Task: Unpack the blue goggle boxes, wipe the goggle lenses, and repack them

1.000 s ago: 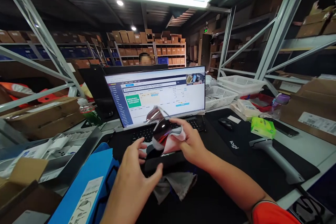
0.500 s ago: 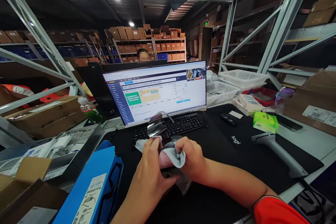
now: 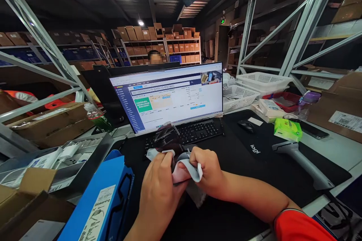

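Both hands are closed on a thin grey cloth (image 3: 195, 171) in front of the keyboard. A dark, glossy, see-through piece (image 3: 167, 135) sticks up from the bunched cloth; its exact kind cannot be made out. My left hand (image 3: 160, 180) grips that piece through the cloth from the left, thumb hidden underneath. On the other side, my right hand (image 3: 207, 169) pinches a fold of the cloth between thumb and fingers. One end of the cloth hangs below the hands, over the black desk mat (image 3: 234, 211).
Behind the hands are a keyboard (image 3: 198, 131) and a monitor (image 3: 169, 101). At left stand a blue box (image 3: 93, 192) and a grey tray (image 3: 98, 147). A barcode scanner (image 3: 304, 162), mouse (image 3: 246, 126) and green packet (image 3: 287, 130) lie at right. A person sits beyond the monitor.
The left fingers have closed further over the cloth, and the dark piece has tilted slightly. The right hand's cloth fold has shifted a little to the right.
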Motion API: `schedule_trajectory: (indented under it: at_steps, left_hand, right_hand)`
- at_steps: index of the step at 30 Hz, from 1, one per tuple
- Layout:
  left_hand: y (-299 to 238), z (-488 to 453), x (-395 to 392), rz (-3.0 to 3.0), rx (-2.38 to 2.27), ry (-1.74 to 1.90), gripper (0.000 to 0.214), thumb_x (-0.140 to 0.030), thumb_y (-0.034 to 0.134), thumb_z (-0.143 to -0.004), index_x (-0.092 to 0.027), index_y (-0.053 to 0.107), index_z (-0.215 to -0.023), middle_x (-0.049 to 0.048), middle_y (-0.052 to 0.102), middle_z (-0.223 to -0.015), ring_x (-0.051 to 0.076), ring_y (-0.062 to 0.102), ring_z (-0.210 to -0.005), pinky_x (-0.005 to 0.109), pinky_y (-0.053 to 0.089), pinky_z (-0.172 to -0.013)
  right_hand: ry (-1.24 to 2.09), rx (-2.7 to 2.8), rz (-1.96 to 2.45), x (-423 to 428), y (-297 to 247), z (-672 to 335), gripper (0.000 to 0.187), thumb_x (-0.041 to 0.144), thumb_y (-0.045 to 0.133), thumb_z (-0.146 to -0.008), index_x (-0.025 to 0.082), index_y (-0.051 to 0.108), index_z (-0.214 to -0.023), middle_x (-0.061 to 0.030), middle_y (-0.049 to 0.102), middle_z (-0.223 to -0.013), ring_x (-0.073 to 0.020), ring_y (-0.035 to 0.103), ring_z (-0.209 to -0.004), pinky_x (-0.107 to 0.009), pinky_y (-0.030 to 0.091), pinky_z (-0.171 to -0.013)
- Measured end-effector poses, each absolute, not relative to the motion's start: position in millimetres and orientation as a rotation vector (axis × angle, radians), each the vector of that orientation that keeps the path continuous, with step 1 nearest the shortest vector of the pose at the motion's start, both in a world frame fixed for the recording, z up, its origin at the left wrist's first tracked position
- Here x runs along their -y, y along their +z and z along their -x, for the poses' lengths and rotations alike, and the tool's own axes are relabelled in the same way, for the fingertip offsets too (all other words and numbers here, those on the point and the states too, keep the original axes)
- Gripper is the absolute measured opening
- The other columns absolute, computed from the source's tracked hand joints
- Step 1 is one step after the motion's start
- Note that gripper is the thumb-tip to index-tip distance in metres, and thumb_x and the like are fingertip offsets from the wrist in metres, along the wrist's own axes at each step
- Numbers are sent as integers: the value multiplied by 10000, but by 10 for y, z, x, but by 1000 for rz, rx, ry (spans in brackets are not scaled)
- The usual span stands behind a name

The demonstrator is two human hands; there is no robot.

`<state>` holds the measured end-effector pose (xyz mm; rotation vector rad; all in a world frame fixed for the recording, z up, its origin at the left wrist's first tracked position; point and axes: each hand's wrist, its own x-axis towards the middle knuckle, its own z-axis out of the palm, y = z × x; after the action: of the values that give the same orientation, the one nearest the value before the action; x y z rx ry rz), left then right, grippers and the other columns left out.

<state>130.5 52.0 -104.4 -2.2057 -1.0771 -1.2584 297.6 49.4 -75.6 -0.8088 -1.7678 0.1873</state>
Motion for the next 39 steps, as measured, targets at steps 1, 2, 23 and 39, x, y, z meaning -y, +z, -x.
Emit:
schedule_trajectory:
  at_steps: [1, 2, 23, 39]
  left_hand:
    - [-1030, -1319, -514, 2161, 1061, -1240, 541, -322, 664, -878, -90, 456, -1320, 216, 626, -1183, 385, 655, -1106, 508, 593, -912]
    - [-1017, -1332, -509, 2136, 1061, -1221, 528, -357, 638, -895, -74, 465, -1306, 226, 631, -1171, 400, 654, -1103, 525, 589, -911]
    - [-967, -1400, -418, 2234, 1131, -1003, 561, -279, 679, -810, -137, 470, -1311, 262, 516, -1371, 433, 645, -1138, 494, 610, -801]
    - [-954, -1312, -395, 2290, 1071, -1264, 341, -282, 524, -882, -167, 551, -1202, 231, 561, -1257, 391, 633, -1064, 507, 589, -748]
  right_hand:
    - [185, 1773, 821, -490, -769, -2964, 368, 320, 574, -916, 228, 326, -661, 79, 369, -549, -70, 271, -461, -215, 242, -462]
    - [186, 1768, 827, -485, -778, -2955, 393, 347, 583, -922, 226, 324, -653, 82, 363, -540, -68, 259, -457, -213, 236, -455]
    - [529, 1574, 993, -462, -554, -3093, 429, 350, 726, -793, 212, 364, -606, 84, 398, -543, -72, 301, -513, -204, 230, -464]
    - [780, 1509, 968, -368, -519, -3084, 580, 569, 880, -610, 201, 432, -624, 85, 491, -607, -68, 368, -563, -201, 275, -493]
